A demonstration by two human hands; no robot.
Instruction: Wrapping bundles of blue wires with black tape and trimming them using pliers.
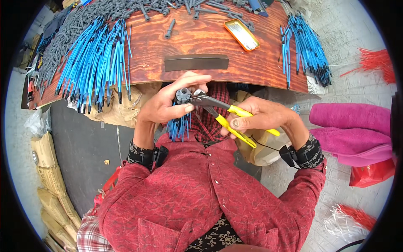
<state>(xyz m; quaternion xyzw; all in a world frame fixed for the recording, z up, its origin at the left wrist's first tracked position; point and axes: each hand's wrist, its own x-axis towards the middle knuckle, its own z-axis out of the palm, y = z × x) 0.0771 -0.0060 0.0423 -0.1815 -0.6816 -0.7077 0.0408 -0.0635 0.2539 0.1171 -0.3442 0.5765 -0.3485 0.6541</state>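
My left hand (161, 105) is closed around a dark grey plastic hub (183, 95) with a ring-like, notched top. A bundle of thin blue rods (179, 128) hangs below the hub, under that hand. In my right hand (268, 113) is a pair of pliers (216, 103) with yellow handles, which stand apart. The pliers' head meets the right side of the hub, near my left thumb and fingers. What lies between the jaws is too small to make out. Both hands are in front of the table's near edge, above my lap.
On the curved wooden table (147, 46) lie blue rods in bunches at left (94, 63) and right (310, 50). Grey plastic pieces (113, 12) heap at the back. A dark strip (196, 63) and an orange-rimmed tin (241, 35) lie nearer. Pink towels (350, 122) are at right.
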